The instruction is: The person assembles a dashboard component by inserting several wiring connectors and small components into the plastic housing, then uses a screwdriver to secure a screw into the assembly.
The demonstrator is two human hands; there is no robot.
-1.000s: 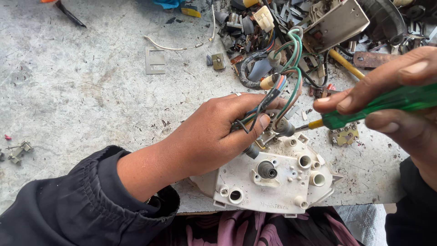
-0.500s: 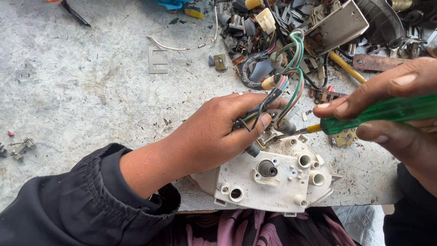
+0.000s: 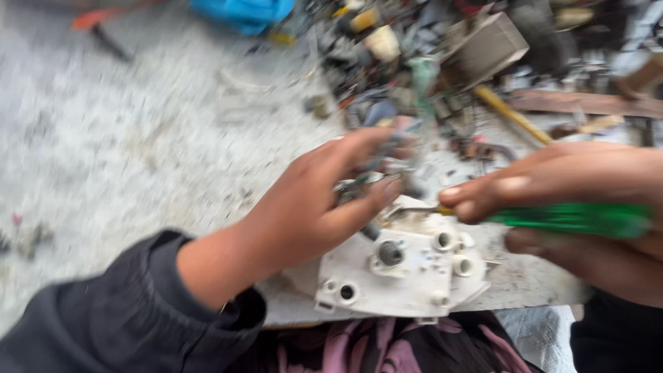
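The picture is blurred by motion. A white plastic housing (image 3: pixel 407 269) with round sockets lies at the near edge of the grey bench. My left hand (image 3: pixel 314 207) rests on its upper left part and pinches a bundle of thin wires (image 3: pixel 376 176) between fingers and thumb. My right hand (image 3: pixel 580 207) grips a green-handled screwdriver (image 3: pixel 573 219); its thin shaft points left and its tip meets the housing's top edge, close to my left fingertips.
A heap of scrap parts, wires and a grey metal box (image 3: pixel 483 45) fills the far right of the bench (image 3: pixel 138 152). A yellow-handled tool (image 3: pixel 511 114) lies beside it. A blue object (image 3: pixel 242 14) sits at the far edge.
The view has shifted and blurred. My right hand and the screwdriver have moved left, closer to the housing. My left hand still holds the wires.
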